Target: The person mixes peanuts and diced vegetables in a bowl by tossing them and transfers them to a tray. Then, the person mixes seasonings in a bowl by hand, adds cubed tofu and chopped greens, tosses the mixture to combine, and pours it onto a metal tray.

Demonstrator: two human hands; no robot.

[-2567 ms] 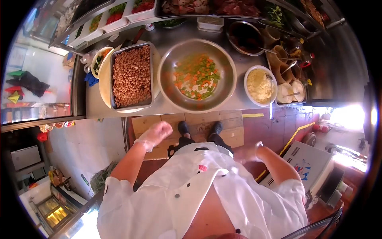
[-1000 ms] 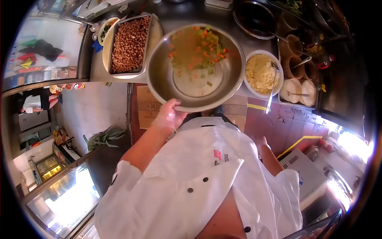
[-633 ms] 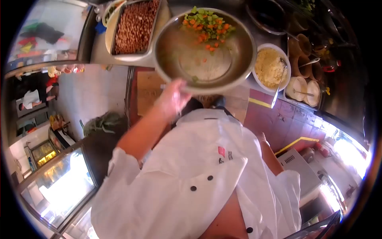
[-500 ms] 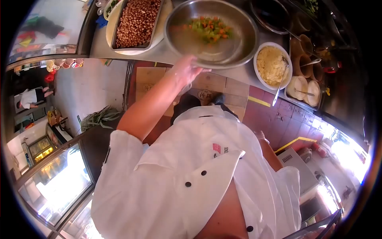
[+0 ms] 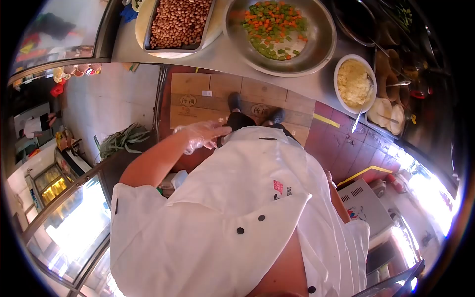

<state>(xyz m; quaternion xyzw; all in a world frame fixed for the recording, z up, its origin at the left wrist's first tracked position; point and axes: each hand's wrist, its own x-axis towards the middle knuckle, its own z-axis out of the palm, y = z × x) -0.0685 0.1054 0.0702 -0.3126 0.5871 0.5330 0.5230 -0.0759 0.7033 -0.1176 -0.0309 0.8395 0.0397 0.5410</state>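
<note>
My left hand (image 5: 202, 135), in a clear plastic glove, is held beside my waist at the front of the white coat (image 5: 237, 188). Its fingers stretch out loosely, and nothing is in them. Of my right hand (image 5: 329, 176) only a bit shows beside the coat; its fingers are hidden. Ahead on the counter (image 5: 237, 62) stands a wide metal bowl (image 5: 324, 47). Diced green and orange vegetables (image 5: 274, 27) lie in it, apart from both hands.
Left of the bowl, a metal tray (image 5: 202, 43) holds peanuts (image 5: 179, 22). To the right stands a white bowl of pale yellow minced food (image 5: 354, 83) with a spoon (image 5: 357, 120). Seasoning containers (image 5: 388, 114) line the right side. Flattened cardboard (image 5: 198, 111) covers the floor by my feet.
My left hand has let go of the metal bowl's rim and drawn back to my waist. The bowl now rests on the counter with the vegetables spread wider in view.
</note>
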